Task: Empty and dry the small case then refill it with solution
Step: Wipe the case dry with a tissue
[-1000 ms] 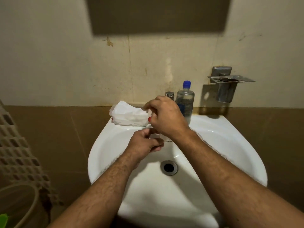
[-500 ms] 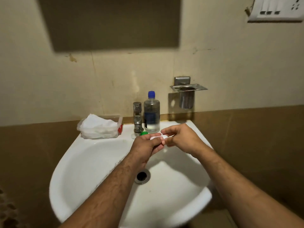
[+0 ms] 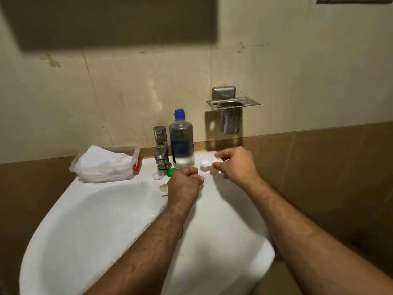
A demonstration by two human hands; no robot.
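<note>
The small white two-well case [image 3: 205, 163] lies on the sink's back ledge, just right of the solution bottle [image 3: 181, 143], a clear bottle with a blue cap. My right hand [image 3: 235, 165] pinches the case's right end between thumb and fingers. My left hand [image 3: 185, 182] hovers over the basin's back edge with its fingers curled in, and nothing shows in it. A green cap [image 3: 170, 171] and a white cap [image 3: 158, 175] lie loose on the ledge by the tap.
A chrome tap [image 3: 160, 145] stands left of the bottle. A pack of white tissues [image 3: 105, 165] sits on the ledge's left end. The white sink [image 3: 95, 220] fills the lower view. A steel cup holder [image 3: 231, 112] hangs on the wall above my right hand.
Both hands held the case above the basin; now my right hand has carried it to the back ledge beside the bottle. My left hand has let go and curled shut.
</note>
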